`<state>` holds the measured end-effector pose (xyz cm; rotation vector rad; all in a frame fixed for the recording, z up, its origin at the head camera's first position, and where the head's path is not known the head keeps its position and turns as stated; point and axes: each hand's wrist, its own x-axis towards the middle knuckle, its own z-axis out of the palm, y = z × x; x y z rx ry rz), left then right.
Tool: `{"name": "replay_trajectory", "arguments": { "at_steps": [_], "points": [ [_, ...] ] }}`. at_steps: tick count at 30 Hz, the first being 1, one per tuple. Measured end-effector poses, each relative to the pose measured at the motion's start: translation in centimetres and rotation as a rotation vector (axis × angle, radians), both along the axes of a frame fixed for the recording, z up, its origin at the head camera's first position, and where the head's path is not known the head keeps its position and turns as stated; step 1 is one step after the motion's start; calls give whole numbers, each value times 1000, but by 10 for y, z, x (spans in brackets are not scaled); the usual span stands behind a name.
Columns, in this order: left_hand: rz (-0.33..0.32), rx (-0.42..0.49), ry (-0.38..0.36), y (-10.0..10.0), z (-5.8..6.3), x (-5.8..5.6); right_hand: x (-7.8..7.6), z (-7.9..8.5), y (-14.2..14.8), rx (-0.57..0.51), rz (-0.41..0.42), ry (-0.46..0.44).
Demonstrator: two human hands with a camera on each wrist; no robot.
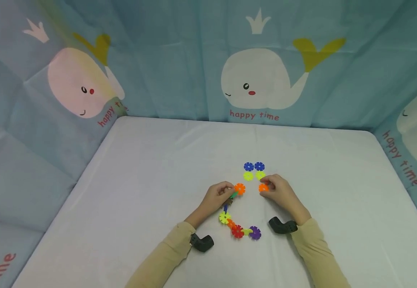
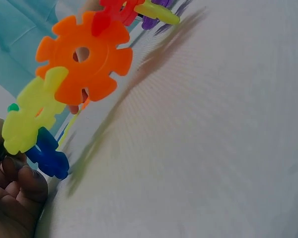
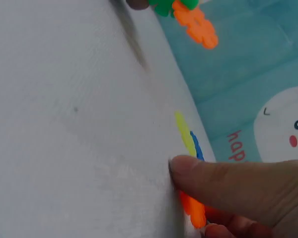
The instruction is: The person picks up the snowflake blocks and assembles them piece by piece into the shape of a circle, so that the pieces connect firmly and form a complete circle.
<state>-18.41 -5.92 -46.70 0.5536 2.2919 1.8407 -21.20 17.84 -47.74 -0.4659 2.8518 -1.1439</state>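
Note:
My left hand [image 1: 218, 196] grips a curved chain of slotted plastic snowflake discs near its upper end. From an orange disc [image 1: 240, 189] at the top, the chain runs through green [image 1: 234, 195], brown and blue discs. It bends down past a yellow disc [image 1: 224, 217] and a red disc [image 1: 237, 231] to a purple disc [image 1: 255, 233]. In the left wrist view, part of the chain with a blue disc [image 2: 48, 156] hangs beside the curled fingers. My right hand [image 1: 279, 194] pinches a loose orange disc [image 3: 192, 208] between thumb and fingers, close over the table.
Two blue discs [image 1: 248, 167] lie side by side beyond the hands, with two yellow discs [image 1: 248, 176] just nearer. Black curved devices [image 1: 202, 243] are worn at both wrists. The white-covered table [image 1: 150, 168] meets a blue whale-print curtain [image 1: 179, 80] at its back and sides.

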Motion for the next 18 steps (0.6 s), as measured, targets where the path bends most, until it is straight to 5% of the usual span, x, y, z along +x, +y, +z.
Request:
{"name": "replay_trajectory", "arguments": {
  "at_steps": [6, 18],
  "points": [
    [-4, -12, -2, 0, 2, 1, 1, 0, -2, -34, -21, -2],
    [-16, -24, -1, 0, 3, 1, 5, -15, -18, -519, 78, -119]
  ]
}}
